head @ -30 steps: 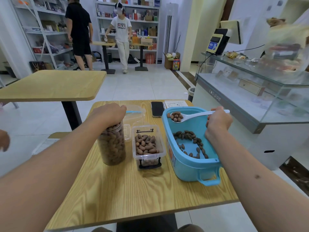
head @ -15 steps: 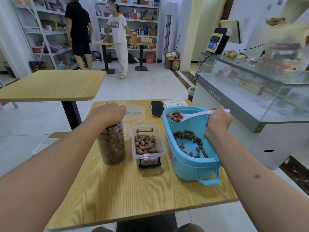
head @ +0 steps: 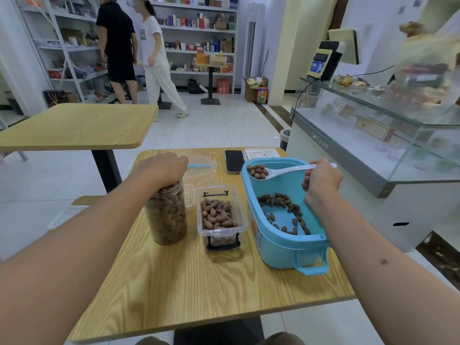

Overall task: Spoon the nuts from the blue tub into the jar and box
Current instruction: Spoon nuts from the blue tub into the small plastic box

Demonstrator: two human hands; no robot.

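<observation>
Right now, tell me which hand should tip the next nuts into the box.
Right. The right hand already grips the spoon loaded with nuts over the blue tub, beside the box. The left hand rests on the jar.

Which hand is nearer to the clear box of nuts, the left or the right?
Left. The left hand rests on top of the jar, which stands directly beside the box. The right hand holds the spoon over the far side of the blue tub.

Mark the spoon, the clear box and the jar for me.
spoon (head: 286,171): head view, on the white handle, held above the tub.
clear box (head: 219,235): head view, on its front wall.
jar (head: 166,215): head view, on its nut-filled side.
</observation>
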